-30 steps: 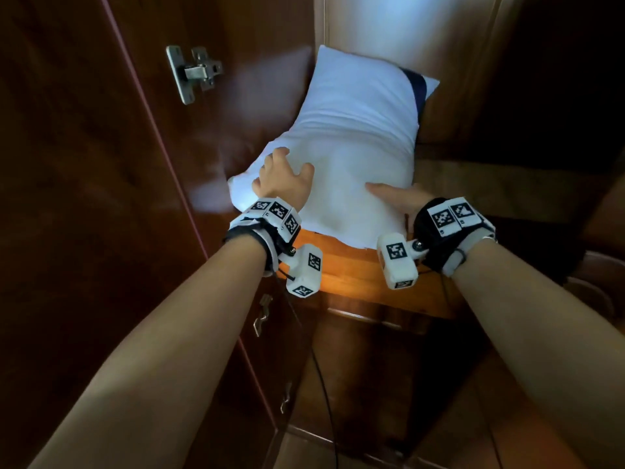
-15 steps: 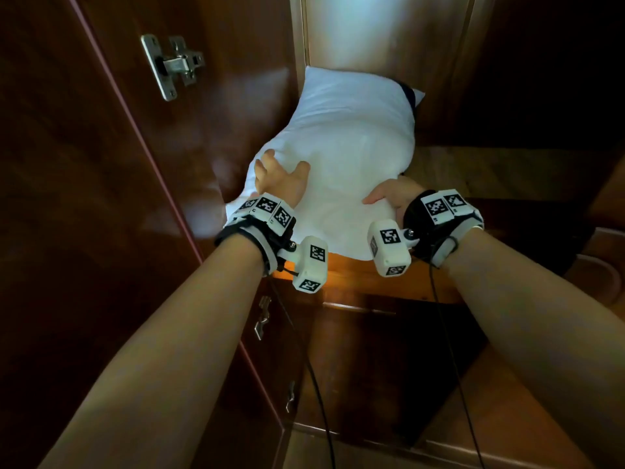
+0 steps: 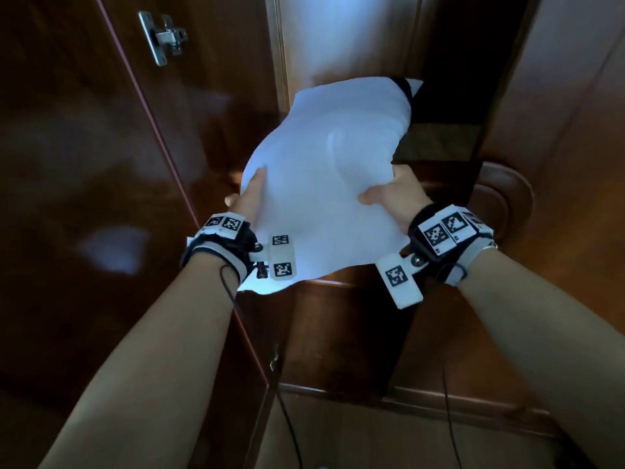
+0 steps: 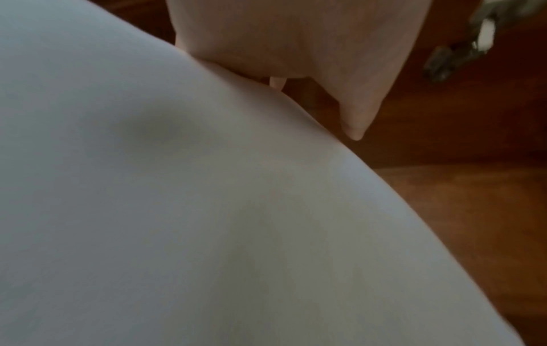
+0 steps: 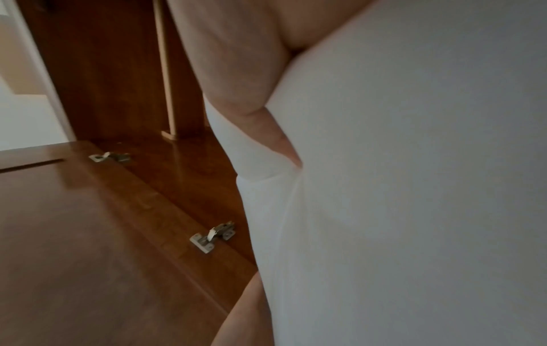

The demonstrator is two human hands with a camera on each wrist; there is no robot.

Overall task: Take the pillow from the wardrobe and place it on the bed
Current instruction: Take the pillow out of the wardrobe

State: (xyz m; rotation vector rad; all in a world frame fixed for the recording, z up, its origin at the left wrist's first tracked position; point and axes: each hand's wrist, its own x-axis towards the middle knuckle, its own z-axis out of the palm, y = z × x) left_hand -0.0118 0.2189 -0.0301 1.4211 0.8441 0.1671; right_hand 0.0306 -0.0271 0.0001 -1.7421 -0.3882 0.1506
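A white pillow with a dark band at its far corner hangs in the air in front of the open wardrobe. My left hand grips its left edge, thumb on top and fingers hidden underneath. My right hand grips its right edge, thumb pressed into the fabric. In the left wrist view the pillow fills most of the picture below my left hand. In the right wrist view my right hand's thumb digs into the pillow.
The open wardrobe door stands close on the left, with a metal hinge near its top. The wooden shelf lies behind the pillow. A round wooden piece sits at the right. Drawer fronts are below.
Both hands have gone from resting on top of the pillow to gripping its sides. The pillow has come up off the shelf and moved out toward me.
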